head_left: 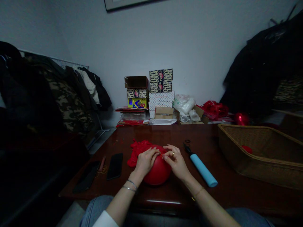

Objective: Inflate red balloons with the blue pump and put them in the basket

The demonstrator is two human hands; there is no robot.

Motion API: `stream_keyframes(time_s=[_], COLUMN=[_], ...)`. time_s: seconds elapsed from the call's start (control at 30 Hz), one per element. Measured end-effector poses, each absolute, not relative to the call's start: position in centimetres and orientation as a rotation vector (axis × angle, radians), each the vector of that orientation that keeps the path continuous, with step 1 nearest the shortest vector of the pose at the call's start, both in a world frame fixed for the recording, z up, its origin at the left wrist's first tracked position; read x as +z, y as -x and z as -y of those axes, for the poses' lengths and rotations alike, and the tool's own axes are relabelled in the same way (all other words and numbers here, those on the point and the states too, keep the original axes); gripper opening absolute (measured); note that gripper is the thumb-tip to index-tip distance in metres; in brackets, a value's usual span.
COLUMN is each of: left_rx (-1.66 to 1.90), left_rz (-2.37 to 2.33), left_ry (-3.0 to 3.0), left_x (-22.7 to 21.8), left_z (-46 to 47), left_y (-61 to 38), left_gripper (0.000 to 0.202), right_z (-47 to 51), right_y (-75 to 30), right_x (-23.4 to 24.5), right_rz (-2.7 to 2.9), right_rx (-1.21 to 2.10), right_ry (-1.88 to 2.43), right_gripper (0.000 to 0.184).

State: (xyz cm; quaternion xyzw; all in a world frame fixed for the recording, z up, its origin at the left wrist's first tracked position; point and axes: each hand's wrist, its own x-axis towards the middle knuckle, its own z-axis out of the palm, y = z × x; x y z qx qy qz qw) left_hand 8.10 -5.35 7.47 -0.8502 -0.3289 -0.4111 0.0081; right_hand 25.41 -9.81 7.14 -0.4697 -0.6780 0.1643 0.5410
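Note:
An inflated red balloon (158,172) rests near the front edge of the table, between my two hands. My left hand (147,160) has its fingers closed at the balloon's upper end, where the neck is. On the other side my right hand (174,159) pinches at the same spot, thumb and fingers drawn together. A small orange-red bit shows between the fingertips; whether it is the neck or a band I cannot tell. Behind the left hand lies a heap of uninflated red balloons (138,148). A light blue hand pump (203,169) with a black nozzle lies right of my right hand.
The brown table (113,195) holds a dark phone (115,166), a black flat item (86,176) and yellow rubber bands (101,170) at left. A wicker basket (260,171) stands at right with something red inside. Stacked boxes (161,101) stand behind the table.

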Motion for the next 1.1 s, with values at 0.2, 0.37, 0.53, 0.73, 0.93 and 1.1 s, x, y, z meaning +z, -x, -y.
stream_keyframes(time_s=[0.2,0.37,0.53,0.73,0.93,1.1], left_rx=[-1.211,-1.225,-1.212,-1.165,-1.378,-1.549], left_rz=[1.063,1.004,0.929,0.938,1.107,1.204], left_ry=[2.684,2.690,2.700,2.751,2.747,2.700], left_x=[7.6,7.5,7.4,7.5,7.7,8.0], left_z=[5.7,5.8,6.1,6.5,5.6,5.2], left_y=[-8.5,-8.8,-9.4,-9.2,-7.6,-7.5], left_gripper=[0.016,0.016,0.015,0.016,0.015,0.010], right_z=[9.8,9.3,8.5,7.2,6.9,6.8], right_y=[-25.9,-25.2,-23.9,-23.1,-23.6,-22.9], right_x=[7.2,7.5,6.6,5.7,5.1,4.8], right_rz=[1.672,1.512,1.364,1.326,1.446,1.549], right_rx=[0.485,0.037,-0.232,0.178,0.517,0.556], right_ry=[0.978,0.978,1.072,1.192,1.117,1.073], right_gripper=[0.021,0.029,0.031,0.055,0.070,0.064])
